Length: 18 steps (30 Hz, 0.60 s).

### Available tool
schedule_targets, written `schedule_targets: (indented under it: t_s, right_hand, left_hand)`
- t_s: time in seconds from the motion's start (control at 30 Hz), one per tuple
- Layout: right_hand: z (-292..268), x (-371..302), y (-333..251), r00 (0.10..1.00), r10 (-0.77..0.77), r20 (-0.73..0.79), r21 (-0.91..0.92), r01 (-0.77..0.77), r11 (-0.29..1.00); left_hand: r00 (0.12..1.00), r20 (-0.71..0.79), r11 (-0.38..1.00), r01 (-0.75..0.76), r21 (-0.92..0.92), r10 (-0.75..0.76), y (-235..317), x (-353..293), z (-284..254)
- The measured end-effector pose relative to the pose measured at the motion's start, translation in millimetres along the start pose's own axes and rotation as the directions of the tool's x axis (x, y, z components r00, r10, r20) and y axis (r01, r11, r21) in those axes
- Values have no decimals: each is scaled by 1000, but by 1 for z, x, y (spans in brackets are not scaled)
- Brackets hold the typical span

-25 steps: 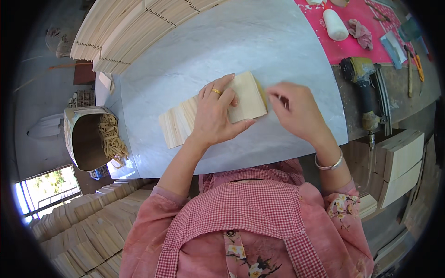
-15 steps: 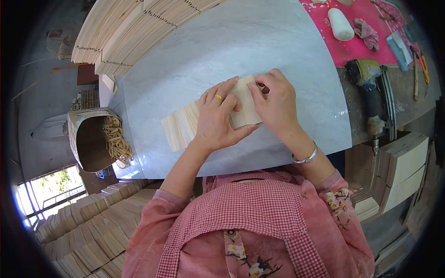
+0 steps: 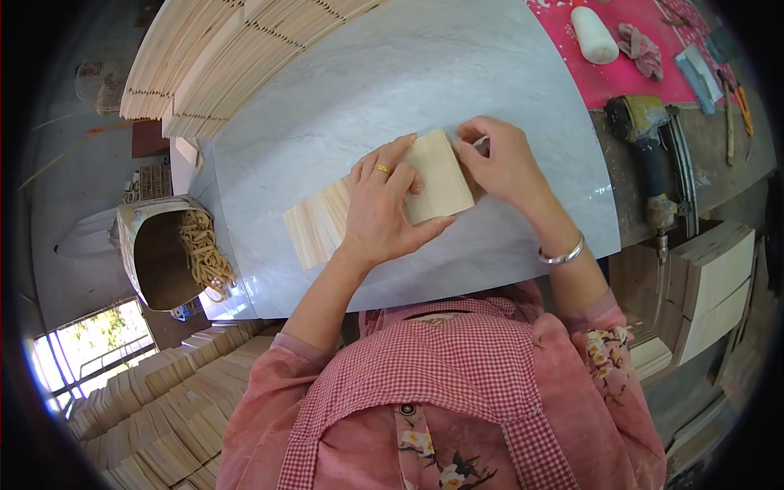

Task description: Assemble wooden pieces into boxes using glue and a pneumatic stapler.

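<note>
A row of small pale wooden slats (image 3: 314,224), standing side by side like a block, lies slantwise on the grey marbled tabletop. A flat square wooden face shows at its right end. My left hand (image 3: 378,204), with a gold ring, grips across the row, thumb along the near side and fingers over the top. At the right end, my right hand (image 3: 502,163) has its fingers bent, with thumb and forefinger close together by the far right corner. Whatever it may pinch is hidden or too small to make out.
Long grooved wooden boards (image 3: 245,61) are stacked at the far left. An open container (image 3: 129,253) with tan bands (image 3: 204,249) stands left. On the right are a nail gun (image 3: 649,159), a white roll (image 3: 594,37) and a pink cloth (image 3: 639,51). More wood pieces (image 3: 163,408) lie lower left.
My right hand has moved right, from the face of the wooden row to beside its right end. My left hand keeps its grip, and the end face shows more fully.
</note>
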State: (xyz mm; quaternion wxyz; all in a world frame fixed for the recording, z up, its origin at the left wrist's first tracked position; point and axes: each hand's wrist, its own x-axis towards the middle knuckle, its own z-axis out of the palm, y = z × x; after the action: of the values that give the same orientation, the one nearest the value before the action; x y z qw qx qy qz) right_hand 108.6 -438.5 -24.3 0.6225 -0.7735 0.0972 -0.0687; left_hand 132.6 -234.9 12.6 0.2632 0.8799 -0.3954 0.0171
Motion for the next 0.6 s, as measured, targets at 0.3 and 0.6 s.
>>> schedule_targets:
  t_s: [0.3, 0.6]
  right_hand:
    - [-6, 47, 16, 952, -9, 305, -396, 135, 908]
    - [-33, -11, -9, 805, 346, 482, -132, -324, 937]
  left_hand:
    - [999, 41, 1000, 3, 1, -3, 0, -1, -1]
    - [999, 37, 1000, -11, 13, 11, -3, -3, 1]
